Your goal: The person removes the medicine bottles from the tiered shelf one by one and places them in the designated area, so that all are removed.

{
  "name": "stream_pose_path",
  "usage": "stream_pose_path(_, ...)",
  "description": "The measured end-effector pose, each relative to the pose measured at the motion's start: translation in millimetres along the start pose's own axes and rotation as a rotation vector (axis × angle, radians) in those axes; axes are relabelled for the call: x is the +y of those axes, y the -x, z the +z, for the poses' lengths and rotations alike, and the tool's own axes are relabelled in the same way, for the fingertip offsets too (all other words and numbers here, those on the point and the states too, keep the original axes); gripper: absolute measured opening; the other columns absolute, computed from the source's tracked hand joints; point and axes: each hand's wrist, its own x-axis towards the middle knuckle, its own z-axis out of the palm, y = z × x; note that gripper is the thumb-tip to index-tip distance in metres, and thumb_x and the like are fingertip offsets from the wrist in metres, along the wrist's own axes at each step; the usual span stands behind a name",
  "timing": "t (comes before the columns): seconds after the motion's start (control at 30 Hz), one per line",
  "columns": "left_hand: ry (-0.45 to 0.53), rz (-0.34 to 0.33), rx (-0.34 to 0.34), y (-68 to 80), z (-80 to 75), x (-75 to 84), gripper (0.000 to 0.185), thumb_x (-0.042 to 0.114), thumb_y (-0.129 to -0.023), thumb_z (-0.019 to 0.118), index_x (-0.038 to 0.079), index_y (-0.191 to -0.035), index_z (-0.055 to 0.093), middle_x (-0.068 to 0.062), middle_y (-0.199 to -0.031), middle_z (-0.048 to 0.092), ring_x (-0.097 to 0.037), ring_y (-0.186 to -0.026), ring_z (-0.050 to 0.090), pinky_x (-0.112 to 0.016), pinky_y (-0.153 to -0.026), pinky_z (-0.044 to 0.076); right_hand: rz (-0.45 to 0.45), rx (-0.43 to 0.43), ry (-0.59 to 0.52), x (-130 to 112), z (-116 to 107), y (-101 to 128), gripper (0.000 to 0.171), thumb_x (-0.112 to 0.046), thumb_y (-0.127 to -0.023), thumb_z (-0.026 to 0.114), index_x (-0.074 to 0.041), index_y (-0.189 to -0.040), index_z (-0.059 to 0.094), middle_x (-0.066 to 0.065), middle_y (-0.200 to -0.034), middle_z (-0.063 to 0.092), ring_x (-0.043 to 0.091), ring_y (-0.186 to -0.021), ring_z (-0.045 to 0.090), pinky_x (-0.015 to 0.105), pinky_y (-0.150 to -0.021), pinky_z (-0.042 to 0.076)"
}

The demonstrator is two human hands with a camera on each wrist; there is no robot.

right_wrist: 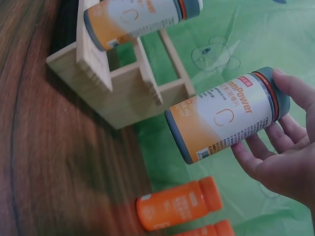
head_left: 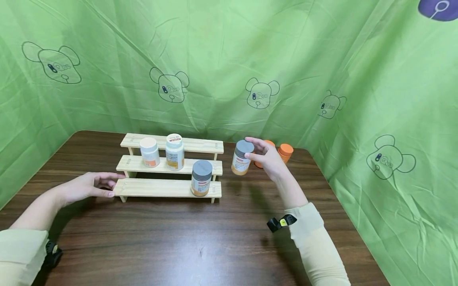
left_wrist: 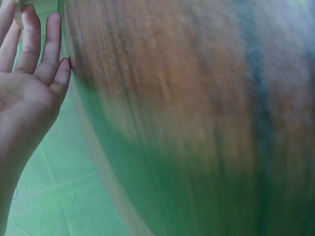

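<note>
Bottles: six in view. Two grey-lidded: one (head_left: pixel 242 157) gripped in the right hand (head_left: pixel 266 158), held off the table just right of the wooden rack (head_left: pixel 171 167); the other (head_left: pixel 201 178) standing on the rack's lowest step, right end. Two white-lidded: a short one (head_left: pixel 149 151) and a taller one (head_left: pixel 174 151) on the middle step, side by side. Two small orange bottles (head_left: pixel 285 152) on the table behind the right hand, one mostly hidden in the head view.

Rack: one, three steps, pale wood, top step bare.

Hands: right has fingers and thumb wrapped round the grey-lidded bottle near its lid. Left hand (head_left: pixel 87 186) is released, fingers out straight, fingertips at the left end of the lowest step; contact not clear. Left wrist view is blurred, shows only the flat palm.

Writing: right wrist view reads "…mPower" on the held bottle's white and orange label, with a barcode near the base. Other label text too small to read.

Surface: dark wood-grain table (head_left: pixel 200 242). Surround: green cloth backdrop (head_left: pixel 222 59) printed with outline bear heads; purple logo at top right corner.
</note>
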Motion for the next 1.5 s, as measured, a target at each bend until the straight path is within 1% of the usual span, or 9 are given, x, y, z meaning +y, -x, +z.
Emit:
stream_pose_path(0.27,0.018,-0.014,-0.005,2.9,1.3,0.4,0.056,0.009,-0.088,0.065,-0.001,-0.139,0.042,-0.008,-0.105,0.065,-0.006,-0.093,0.061,-0.020,-0.075,0.046,0.073,0.034,-0.014,21.1,-8.9,-0.2,0.058,-0.004,-0.082,0.071,-0.009,-0.135,0.049,0.002,-0.121,0.057,0.017,-0.114,0.050,0.036,-0.098,0.038)
stream_pose_path(0.5,0.016,-0.012,0.000,2.9,2.0,2.4,0.056,0.009,-0.088,0.064,0.000,-0.138,0.042,-0.008,-0.104,0.065,-0.004,-0.092,0.060,-0.020,-0.075,0.046,0.118,0.069,-0.042,33.3,-12.4,2.6,0.059,-0.004,-0.082,0.071,-0.009,-0.136,0.048,0.002,-0.126,0.056,0.016,-0.111,0.051,0.030,-0.090,0.044)
stream_pose_path(0.63,0.001,-0.007,0.003,3.2,1.3,2.9,0.055,0.009,-0.088,0.065,0.000,-0.138,0.043,-0.007,-0.104,0.065,-0.003,-0.092,0.060,-0.020,-0.074,0.046,0.138,0.087,-0.067,38.8,-14.2,3.4,0.060,-0.004,-0.082,0.071,-0.008,-0.138,0.047,0.001,-0.128,0.054,0.015,-0.111,0.049,0.028,-0.087,0.044)
stream_pose_path(0.77,-0.018,-0.006,0.009,3.2,0.9,2.7,0.055,0.010,-0.088,0.065,0.000,-0.138,0.043,-0.007,-0.104,0.065,-0.002,-0.092,0.059,-0.020,-0.074,0.046,0.149,0.107,-0.069,45.0,-15.5,3.2,0.062,-0.004,-0.082,0.072,-0.008,-0.138,0.047,0.002,-0.128,0.054,0.014,-0.108,0.050,0.027,-0.085,0.045)
stream_pose_path(0.97,0.005,-0.011,0.000,2.8,0.5,0.5,0.056,0.011,-0.088,0.065,0.001,-0.139,0.042,-0.008,-0.105,0.065,-0.005,-0.093,0.060,-0.020,-0.075,0.046,0.161,0.128,-0.059,53.8,-17.6,2.7,0.061,-0.003,-0.082,0.071,-0.008,-0.138,0.047,0.005,-0.130,0.053,0.014,-0.105,0.051,0.025,-0.082,0.046)
stream_pose_path(1.1,0.005,-0.001,0.000,2.4,0.3,-0.1,0.057,0.011,-0.088,0.065,0.001,-0.139,0.042,-0.008,-0.104,0.065,-0.005,-0.093,0.060,-0.020,-0.075,0.046,0.171,0.145,-0.058,58.1,-19.0,1.9,0.061,-0.002,-0.081,0.072,-0.009,-0.137,0.048,0.004,-0.130,0.053,0.013,-0.105,0.051,0.025,-0.082,0.046)
stream_pose_path(1.27,0.008,0.000,0.000,1.5,0.0,0.6,0.057,0.011,-0.088,0.066,0.001,-0.139,0.043,-0.008,-0.105,0.065,-0.006,-0.093,0.060,-0.020,-0.075,0.046,0.190,0.156,-0.069,62.9,-20.2,0.5,0.060,-0.002,-0.080,0.073,-0.010,-0.135,0.050,0.003,-0.126,0.054,0.013,-0.106,0.051,0.026,-0.086,0.045)
stream_pose_path(1.5,0.024,-0.006,-0.004,1.1,0.5,0.5,0.057,0.010,-0.088,0.065,0.001,-0.139,0.042,-0.008,-0.105,0.065,-0.006,-0.093,0.060,-0.021,-0.075,0.047,0.219,0.168,-0.081,68.9,-23.4,-0.9,0.064,-0.003,-0.080,0.073,-0.009,-0.138,0.046,0.005,-0.126,0.053,0.015,-0.110,0.051,0.030,-0.090,0.044)
